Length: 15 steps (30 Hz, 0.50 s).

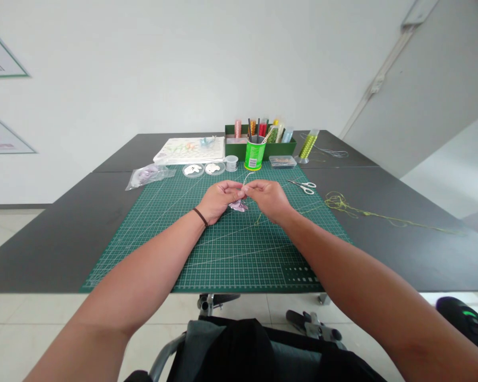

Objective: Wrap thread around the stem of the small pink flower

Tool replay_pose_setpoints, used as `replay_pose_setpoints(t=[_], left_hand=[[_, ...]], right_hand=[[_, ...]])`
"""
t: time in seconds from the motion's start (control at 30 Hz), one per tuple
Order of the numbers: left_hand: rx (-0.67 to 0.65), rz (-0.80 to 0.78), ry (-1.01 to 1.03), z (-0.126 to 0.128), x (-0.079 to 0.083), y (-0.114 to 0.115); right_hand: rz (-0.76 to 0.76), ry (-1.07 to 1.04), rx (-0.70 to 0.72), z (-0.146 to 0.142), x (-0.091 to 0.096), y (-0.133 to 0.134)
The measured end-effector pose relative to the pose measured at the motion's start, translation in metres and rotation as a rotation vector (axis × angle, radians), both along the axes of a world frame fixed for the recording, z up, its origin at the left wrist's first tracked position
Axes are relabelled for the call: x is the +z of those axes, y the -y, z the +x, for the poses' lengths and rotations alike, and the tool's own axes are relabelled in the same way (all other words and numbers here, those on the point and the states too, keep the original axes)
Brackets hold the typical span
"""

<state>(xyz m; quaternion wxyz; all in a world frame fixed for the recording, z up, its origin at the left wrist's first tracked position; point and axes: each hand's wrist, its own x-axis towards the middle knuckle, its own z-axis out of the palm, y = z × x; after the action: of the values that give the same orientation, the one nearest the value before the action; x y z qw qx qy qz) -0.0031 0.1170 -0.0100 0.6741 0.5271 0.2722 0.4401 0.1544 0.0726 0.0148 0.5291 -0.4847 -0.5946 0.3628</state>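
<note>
My left hand (219, 199) and my right hand (269, 197) meet over the middle of a green cutting mat (231, 249). Both are closed in a pinch around a small pale purple piece (239, 206) that hangs between the fingertips. A thin light wire (247, 178) rises from the pinch toward the green cup. A dark band circles my left wrist. Fine thread lines run across the mat below my hands.
Behind the mat stand a green cup (255, 154) of tools, a dark green box (263, 140) of spools, a small clear jar (231, 163), two round dishes (203, 170) and a plastic bag (147, 175). Scissors (302, 185) and tangled yellow-green thread (342, 204) lie right.
</note>
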Motion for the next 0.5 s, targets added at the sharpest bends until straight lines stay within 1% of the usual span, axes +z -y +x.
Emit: replay_pose_setpoints(t=[0.13, 0.33, 0.5], left_hand=[[0.029, -0.023, 0.043, 0.0020, 0.0011, 0.0011], [0.028, -0.039, 0.090, 0.0024, 0.0061, 0.0045], [0.002, -0.046, 0.104, 0.0024, 0.0072, 0.0055]], right_hand=[[-0.041, -0.079, 0.028, -0.0018, -0.0003, 0.0001], [-0.112, -0.187, 0.006, -0.0059, 0.0026, 0.0006], [-0.227, -0.300, 0.033, -0.0059, 0.0078, 0.0020]])
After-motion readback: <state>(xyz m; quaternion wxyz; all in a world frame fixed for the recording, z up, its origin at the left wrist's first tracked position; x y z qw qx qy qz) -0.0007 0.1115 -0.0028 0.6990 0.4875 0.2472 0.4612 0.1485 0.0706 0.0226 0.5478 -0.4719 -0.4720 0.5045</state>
